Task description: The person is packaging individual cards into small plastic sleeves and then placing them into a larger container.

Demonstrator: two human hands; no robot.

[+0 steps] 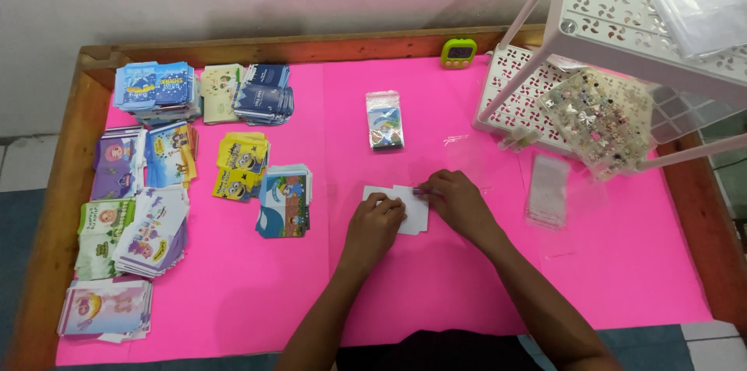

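Note:
Both my hands rest on a white card (414, 218) lying on the pink table cover (436, 277) in the middle of the table. My left hand (376, 221) presses on the card's left part with curled fingers. My right hand (455, 200) pinches something small at the card's top edge; I cannot tell what it is. A finished clear packet with a blue picture card (384, 119) lies farther back. A stack of empty clear bags (548, 190) sits to the right of my right hand.
Several piles of colourful picture cards (148, 184) fill the left side. A white perforated rack (622, 21) stands at the back right with a clear box of small trinkets (597, 116). A green timer (458, 52) sits by the wooden back edge.

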